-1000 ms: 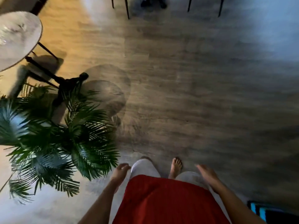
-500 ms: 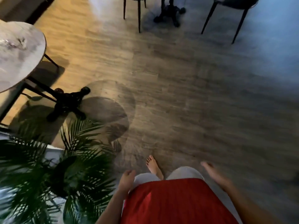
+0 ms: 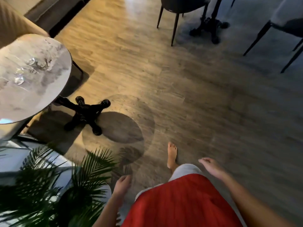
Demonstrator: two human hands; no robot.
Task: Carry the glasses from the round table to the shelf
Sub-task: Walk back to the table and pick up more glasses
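The round marble table [image 3: 49,89] stands at the left on a black cross foot [image 3: 85,115]. Clear glasses [image 3: 26,71] sit blurred on its top, glinting; their number is hard to tell. My left hand [image 3: 122,185] hangs low beside my hip with loosely curled fingers and nothing in it. My right hand [image 3: 211,167] hangs at my right side, fingers apart, empty. Both hands are well away from the table. No shelf shows.
A potted palm [image 3: 54,190] fills the lower left, close to my left arm. Dark chairs [image 3: 178,7] and a second black table base [image 3: 211,28] stand at the far right. A beige seat [image 3: 14,25] is behind the round table. Wood floor [image 3: 196,104] lies ahead.
I have walked forward and the view has swung: the round table and its glasses have come closer and lower in view, the palm has slid down left. My hands still hang empty.
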